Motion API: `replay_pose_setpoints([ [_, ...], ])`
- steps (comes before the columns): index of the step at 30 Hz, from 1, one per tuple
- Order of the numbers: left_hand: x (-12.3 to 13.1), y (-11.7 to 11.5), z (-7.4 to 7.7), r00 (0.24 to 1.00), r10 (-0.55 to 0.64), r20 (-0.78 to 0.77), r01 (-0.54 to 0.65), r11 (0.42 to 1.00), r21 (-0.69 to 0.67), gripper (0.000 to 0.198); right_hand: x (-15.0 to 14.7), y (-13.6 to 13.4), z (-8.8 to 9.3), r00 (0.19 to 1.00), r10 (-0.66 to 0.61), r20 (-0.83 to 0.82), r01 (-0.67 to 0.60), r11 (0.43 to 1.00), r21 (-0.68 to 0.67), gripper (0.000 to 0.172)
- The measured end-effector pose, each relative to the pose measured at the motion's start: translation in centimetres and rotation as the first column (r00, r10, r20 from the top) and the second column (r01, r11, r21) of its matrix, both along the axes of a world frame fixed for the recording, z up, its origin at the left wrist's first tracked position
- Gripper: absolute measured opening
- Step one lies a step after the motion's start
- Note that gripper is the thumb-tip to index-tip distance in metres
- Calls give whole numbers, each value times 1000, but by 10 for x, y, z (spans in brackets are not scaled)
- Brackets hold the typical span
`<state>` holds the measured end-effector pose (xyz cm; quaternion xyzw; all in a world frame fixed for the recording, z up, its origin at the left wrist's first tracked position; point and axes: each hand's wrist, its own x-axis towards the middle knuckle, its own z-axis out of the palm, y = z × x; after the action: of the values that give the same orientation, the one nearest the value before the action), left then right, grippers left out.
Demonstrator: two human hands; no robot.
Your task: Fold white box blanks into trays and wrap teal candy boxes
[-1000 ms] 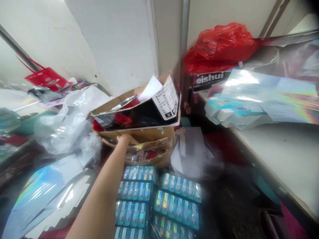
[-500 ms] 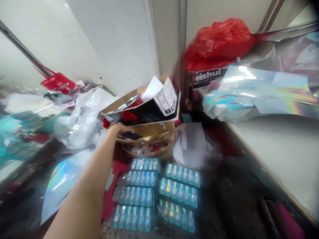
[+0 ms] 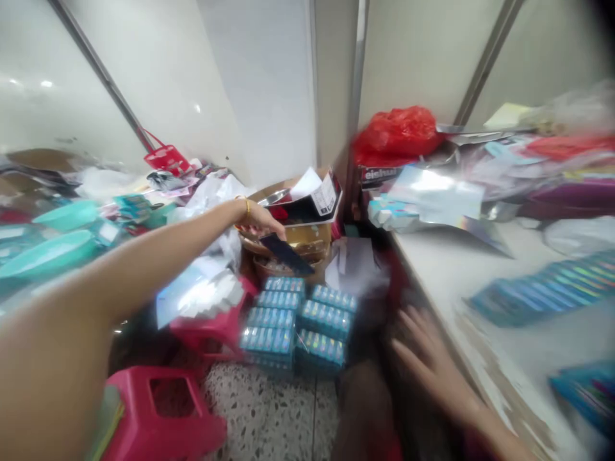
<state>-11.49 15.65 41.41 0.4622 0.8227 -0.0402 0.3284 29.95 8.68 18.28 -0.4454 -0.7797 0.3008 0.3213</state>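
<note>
I have the left fingers (image 3: pixel 275 226) closed on one end of a dark flat item (image 3: pixel 289 255), which slants down and rightward from them; an open carton (image 3: pixel 307 214) sits just beyond. I have the right fingers (image 3: pixel 421 339) spread and unloaded near the desk (image 3: pixel 432 253), with stacked teal packs (image 3: pixel 270 318) to their left.

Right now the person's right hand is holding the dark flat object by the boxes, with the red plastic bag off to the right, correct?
Not quite. The head view shows the left hand holding the dark flat object by the boxes; the right hand is open, near the white table. The red plastic bag is off to the right.
</note>
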Motion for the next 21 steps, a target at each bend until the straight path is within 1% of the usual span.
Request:
replay_pose_setpoints([
  [1,21,-12,4,1000,-19,22,19,1000,-17,40,-16,-1,11,986,78,-146,-101,983,-156,70],
  [2,43,-24,8,998,-35,46,36,999,-33,39,-31,-3,22,944,125,-306,-211,940,-267,73],
  [3,64,-37,9,996,-47,76,51,997,-56,38,-45,-9,33,868,181,-463,-354,879,-320,77],
  [4,86,-50,10,992,-58,115,68,994,-86,37,-55,-19,43,764,206,-612,-493,798,-346,80],
  [6,125,-76,7,977,-65,205,101,980,-170,36,-65,-51,55,576,214,-789,-727,575,-375,81],
  [7,143,-88,3,969,-52,242,103,973,-207,36,-65,-72,58,498,197,-845,-803,472,-363,81],
  [8,158,-100,-1,964,-25,266,90,968,-236,35,-62,-95,58,438,181,-881,-856,383,-347,81],
  [9,172,-112,-7,959,7,282,69,963,-260,34,-57,-118,57,397,159,-904,-885,326,-332,84],
  [10,183,-122,-13,954,38,299,52,956,-288,33,-50,-141,54,376,134,-917,-899,291,-326,89],
  [11,192,-131,-19,945,57,323,53,945,-322,34,-44,-162,52,369,108,-923,-905,268,-331,96],
  [12,199,-139,-26,931,54,360,83,931,-356,36,-37,-181,49,374,81,-924,-903,257,-343,102],
  [14,208,-152,-37,887,5,462,200,897,-394,45,-24,-209,47,394,34,-919,-894,248,-374,111],
  [15,211,-156,-43,854,-21,520,256,887,-385,51,-18,-218,47,402,16,-915,-885,262,-384,112],
  [16,215,-161,-48,815,-36,578,291,889,-355,58,-13,-225,48,408,6,-913,-877,280,-391,113],
  [17,218,-166,-52,769,-40,638,300,904,-304,64,-7,-231,49,412,0,-911,-869,303,-392,113],
  [19,227,-177,-62,644,-36,764,247,955,-163,73,2,-238,51,409,-8,-912,-854,349,-386,115],
  [21,238,-194,-73,501,-49,864,122,992,-15,78,10,-244,54,399,-13,-917,-844,386,-373,117],
])
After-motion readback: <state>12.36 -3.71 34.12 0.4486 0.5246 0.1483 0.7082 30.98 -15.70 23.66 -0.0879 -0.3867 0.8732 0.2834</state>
